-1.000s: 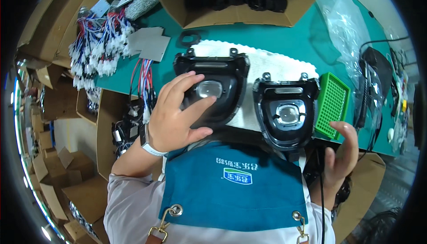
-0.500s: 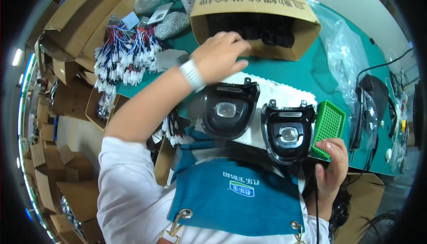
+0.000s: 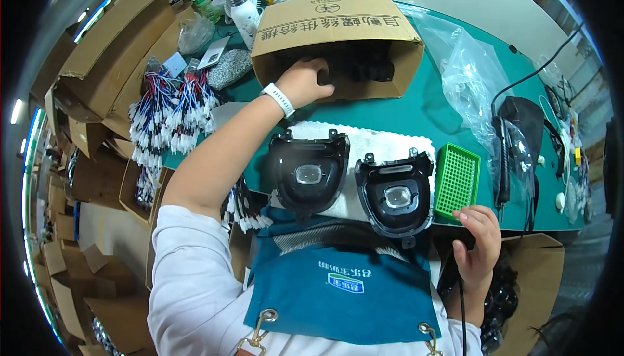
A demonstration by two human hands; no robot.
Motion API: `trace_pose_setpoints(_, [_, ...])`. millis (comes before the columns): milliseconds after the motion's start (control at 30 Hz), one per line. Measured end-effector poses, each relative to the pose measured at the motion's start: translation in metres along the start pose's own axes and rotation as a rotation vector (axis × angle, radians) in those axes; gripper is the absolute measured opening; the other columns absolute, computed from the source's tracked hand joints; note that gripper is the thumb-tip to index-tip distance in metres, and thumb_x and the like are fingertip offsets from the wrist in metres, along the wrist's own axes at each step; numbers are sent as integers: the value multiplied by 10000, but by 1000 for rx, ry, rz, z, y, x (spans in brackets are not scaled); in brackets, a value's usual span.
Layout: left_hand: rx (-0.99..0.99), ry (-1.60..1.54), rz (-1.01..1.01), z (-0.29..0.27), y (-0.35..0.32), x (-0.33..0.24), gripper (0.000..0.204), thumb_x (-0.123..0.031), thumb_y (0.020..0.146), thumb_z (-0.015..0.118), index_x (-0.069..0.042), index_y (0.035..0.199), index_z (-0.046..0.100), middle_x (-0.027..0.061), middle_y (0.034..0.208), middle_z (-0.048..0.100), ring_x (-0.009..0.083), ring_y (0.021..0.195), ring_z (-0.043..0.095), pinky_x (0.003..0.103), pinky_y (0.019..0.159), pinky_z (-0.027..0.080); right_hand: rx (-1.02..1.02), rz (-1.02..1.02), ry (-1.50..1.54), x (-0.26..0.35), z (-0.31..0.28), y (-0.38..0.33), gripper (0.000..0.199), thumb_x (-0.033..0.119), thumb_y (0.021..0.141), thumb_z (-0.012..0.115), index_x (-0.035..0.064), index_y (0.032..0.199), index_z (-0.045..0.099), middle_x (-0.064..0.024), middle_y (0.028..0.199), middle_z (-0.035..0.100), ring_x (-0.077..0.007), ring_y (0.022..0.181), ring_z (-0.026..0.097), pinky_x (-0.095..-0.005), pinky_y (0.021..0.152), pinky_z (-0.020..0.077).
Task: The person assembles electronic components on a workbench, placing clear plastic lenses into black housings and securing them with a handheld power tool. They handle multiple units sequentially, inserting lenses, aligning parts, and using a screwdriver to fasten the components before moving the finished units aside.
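Observation:
My left hand (image 3: pixel 304 84), with a white watch band on the wrist, reaches into the open cardboard box (image 3: pixel 338 21). Its fingers curl among black parts (image 3: pixel 374 70) in the shadow, and their tips are hidden. Two glossy black lamp housings, each with a clear lens, lie side by side on a white cloth (image 3: pixel 364 136): the left housing (image 3: pixel 309 190) and the right housing (image 3: pixel 396 216). My right hand (image 3: pixel 480 242) is beside the near edge of a green perforated tray (image 3: pixel 458 180), fingers bent, thumb apart, nothing visible in them. A black cable (image 3: pixel 463 310) runs just below it.
Bundles of wires with white connectors (image 3: pixel 172 115) hang at the left. Behind them are a grey speckled pouch (image 3: pixel 231 69) and a white bottle (image 3: pixel 244 18). Clear plastic bags (image 3: pixel 471 70) and a black corded tool (image 3: pixel 502 161) lie at the right. Cardboard boxes (image 3: pixel 107 167) stack up on the left.
My left hand has moved from in front of the box into its opening. The view has shifted, so the bench things sit elsewhere in the picture. My right hand stays by the green tray.

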State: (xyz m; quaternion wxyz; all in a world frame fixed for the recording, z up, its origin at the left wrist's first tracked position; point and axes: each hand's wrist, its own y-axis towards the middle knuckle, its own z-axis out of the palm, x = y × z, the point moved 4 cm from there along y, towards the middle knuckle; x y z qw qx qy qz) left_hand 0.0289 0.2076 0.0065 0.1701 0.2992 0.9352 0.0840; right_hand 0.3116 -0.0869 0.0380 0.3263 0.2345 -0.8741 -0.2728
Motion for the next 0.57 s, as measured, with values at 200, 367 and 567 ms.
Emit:
trace_pose_setpoints(200, [153,-1267,-364,-16,-31,-45,171,-136,838,632,-61,964,544,47,942,624,108,813,597,240,676,493,-8,-92,5,9,13,39,449,117,688,730,7,1098,586,-152,1031,621,-320,893,593,-397,786,481])
trace_pose_setpoints(367, [152,-1922,-250,-25,-99,-130,278,-164,813,667,-63,1025,518,51,981,617,109,806,597,228,718,510,-28,-196,85,33,43,93,582,31,604,774,16,1150,574,-156,1050,600,-295,938,597,-364,770,503])
trace_pose_setpoints(567, [375,-2193,-348,4,-148,-153,540,-272,860,650,21,1255,427,97,1041,601,134,867,647,217,706,552,201,-218,198,34,71,91,607,6,606,763,68,1179,573,-159,1228,505,-295,982,587,-358,762,508])
